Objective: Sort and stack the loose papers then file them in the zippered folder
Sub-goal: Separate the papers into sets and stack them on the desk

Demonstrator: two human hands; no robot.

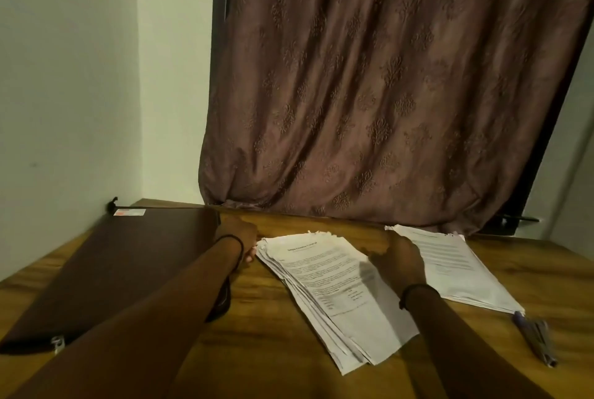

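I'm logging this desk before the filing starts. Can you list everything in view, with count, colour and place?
zippered folder: one, dark brown, flat on the table's left side
label: one, white and orange, folder's far corner
middle paper stack: one, white printed sheets, unevenly fanned, table centre
right paper stack: one, white, further right
pens: apparently two, purple and grey, near the right stack's front corner
table: one, brown wood
curtain: one, brown patterned, behind the table
wall: white, left
wristbands: two, black, one per wrist
left hand: at the middle stack's far left corner
right hand: on the middle stack's right edge
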